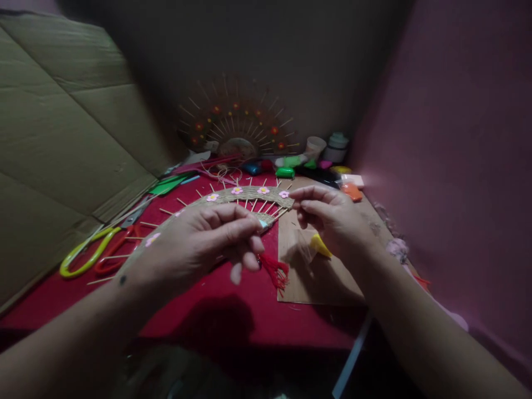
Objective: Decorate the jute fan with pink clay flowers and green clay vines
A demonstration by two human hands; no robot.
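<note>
A hand fan (249,193) of thin sticks and woven straw lies spread on the red cloth, with pink flowers along its curved band. My left hand (211,238) is above the fan's left and middle part, thumb and forefinger pinched together. A light blue bit (263,223) shows just beyond those fingertips; I cannot tell if they touch it. At the band's right end, by the last pink flower (284,194), my right hand (328,213) has its fingers closed. What either pinch holds is too small to see. A red tassel (276,271) hangs from the fan's base.
Yellow-handled scissors (89,252) and red-handled scissors (118,249) lie left. A board (332,282) with a yellow piece (320,245) is under my right hand. Behind are clay packets (285,173), a cup (315,147), a jar (336,148) and another fan (236,124). Cardboard (66,122) stands left.
</note>
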